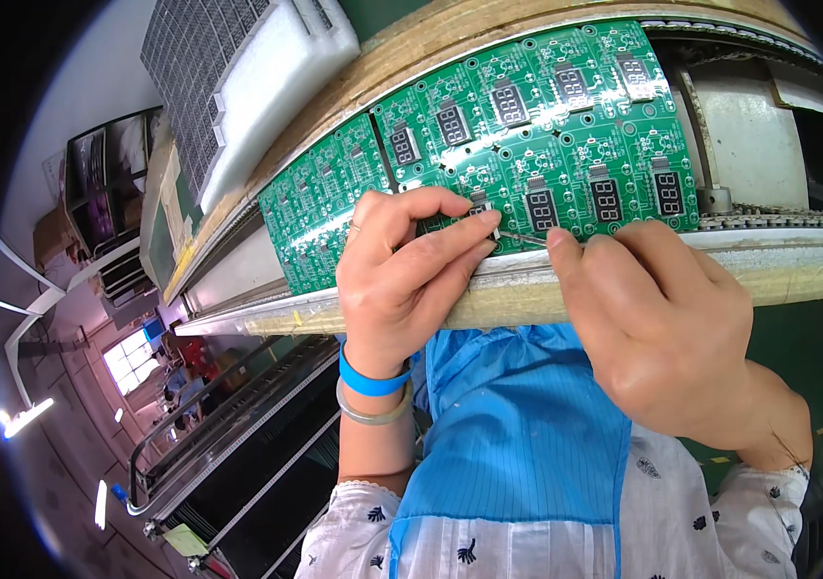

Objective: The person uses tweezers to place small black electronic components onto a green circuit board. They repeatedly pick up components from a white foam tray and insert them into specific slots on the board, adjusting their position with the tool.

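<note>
A green circuit board panel [576, 125] lies before me, with several black seven-segment displays in two rows. My left hand [402, 256] is closed, thumb and fingers pinching at a seven-segment display [476, 208] by the panel's near edge; the fingers partly cover it. My right hand [658, 314] is closed around a thin metal tool [524, 237], which looks like one arm of tweezers. Its tip points left and meets a small white piece [496, 233] beside my left fingertips. How far the tool reaches into my right hand is hidden.
Another green panel [320, 207] without displays adjoins on the left. Both lie between rails; the near rail [788, 259] has a wooden edge, and a chain [788, 222] runs along it at right. White foam with a dark grid tray [267, 106] stands at the far left.
</note>
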The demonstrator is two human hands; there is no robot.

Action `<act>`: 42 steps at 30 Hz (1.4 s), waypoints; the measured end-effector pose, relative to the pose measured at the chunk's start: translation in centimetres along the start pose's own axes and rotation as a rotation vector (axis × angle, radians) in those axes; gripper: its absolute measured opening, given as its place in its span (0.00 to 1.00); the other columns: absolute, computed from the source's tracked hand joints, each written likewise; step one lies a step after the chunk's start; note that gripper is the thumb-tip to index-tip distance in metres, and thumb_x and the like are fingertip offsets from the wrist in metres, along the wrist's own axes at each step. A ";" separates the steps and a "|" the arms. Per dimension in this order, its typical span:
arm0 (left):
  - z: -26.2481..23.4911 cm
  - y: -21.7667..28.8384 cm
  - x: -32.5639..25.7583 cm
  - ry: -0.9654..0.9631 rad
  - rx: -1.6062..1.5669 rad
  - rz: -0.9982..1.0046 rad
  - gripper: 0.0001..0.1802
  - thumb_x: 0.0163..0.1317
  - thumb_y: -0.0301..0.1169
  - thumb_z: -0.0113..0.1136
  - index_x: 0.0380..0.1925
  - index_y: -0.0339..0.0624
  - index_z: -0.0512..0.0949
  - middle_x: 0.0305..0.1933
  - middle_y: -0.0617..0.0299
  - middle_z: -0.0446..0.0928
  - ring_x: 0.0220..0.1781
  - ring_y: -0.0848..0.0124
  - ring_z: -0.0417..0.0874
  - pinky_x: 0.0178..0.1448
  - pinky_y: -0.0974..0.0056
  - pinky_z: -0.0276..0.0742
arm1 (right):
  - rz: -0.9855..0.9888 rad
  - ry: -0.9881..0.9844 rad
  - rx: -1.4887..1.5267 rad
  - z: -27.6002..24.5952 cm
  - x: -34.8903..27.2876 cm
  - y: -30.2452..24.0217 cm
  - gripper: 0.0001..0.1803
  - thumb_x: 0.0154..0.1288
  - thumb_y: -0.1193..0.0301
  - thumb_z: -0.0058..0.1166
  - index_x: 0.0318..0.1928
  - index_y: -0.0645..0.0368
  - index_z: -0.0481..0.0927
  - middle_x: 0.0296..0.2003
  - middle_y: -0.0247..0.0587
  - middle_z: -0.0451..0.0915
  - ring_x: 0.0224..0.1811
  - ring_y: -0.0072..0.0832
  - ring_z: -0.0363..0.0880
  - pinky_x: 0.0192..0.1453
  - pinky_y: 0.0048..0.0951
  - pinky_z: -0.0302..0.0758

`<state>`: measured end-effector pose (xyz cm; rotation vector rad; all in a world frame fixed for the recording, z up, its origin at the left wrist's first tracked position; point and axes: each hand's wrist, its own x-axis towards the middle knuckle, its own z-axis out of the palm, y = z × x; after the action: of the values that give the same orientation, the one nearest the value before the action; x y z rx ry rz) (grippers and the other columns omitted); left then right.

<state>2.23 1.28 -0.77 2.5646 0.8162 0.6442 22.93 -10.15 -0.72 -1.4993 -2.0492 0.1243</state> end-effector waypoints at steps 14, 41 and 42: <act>0.1 0.7 0.0 -0.008 0.056 0.054 0.18 0.48 0.24 0.78 0.42 0.46 0.91 0.43 0.64 0.84 0.37 0.67 0.76 0.39 0.63 0.70 | 0.119 0.069 0.127 -2.4 -1.1 1.7 0.21 0.48 0.83 0.65 0.47 0.69 0.87 0.32 0.40 0.78 0.30 0.34 0.79 0.31 0.31 0.75; -2.2 -1.7 -4.9 0.353 0.039 -0.044 0.12 0.53 0.22 0.73 0.39 0.42 0.87 0.40 0.62 0.85 0.38 0.63 0.81 0.44 0.60 0.73 | 0.208 0.110 -0.653 -0.7 18.0 16.3 0.06 0.66 0.69 0.61 0.38 0.58 0.86 0.38 0.47 0.84 0.45 0.47 0.86 0.47 0.45 0.83; -2.1 -1.8 -5.0 0.365 0.024 -0.048 0.12 0.53 0.22 0.73 0.39 0.42 0.87 0.40 0.62 0.85 0.38 0.63 0.81 0.44 0.60 0.74 | 0.199 0.020 -0.715 -0.5 18.2 17.6 0.06 0.67 0.69 0.60 0.40 0.57 0.86 0.39 0.47 0.84 0.45 0.48 0.86 0.47 0.46 0.82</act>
<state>-3.29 0.00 -1.38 2.4735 0.9997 1.1136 34.48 12.35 -0.06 -2.1024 -2.0219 -0.6047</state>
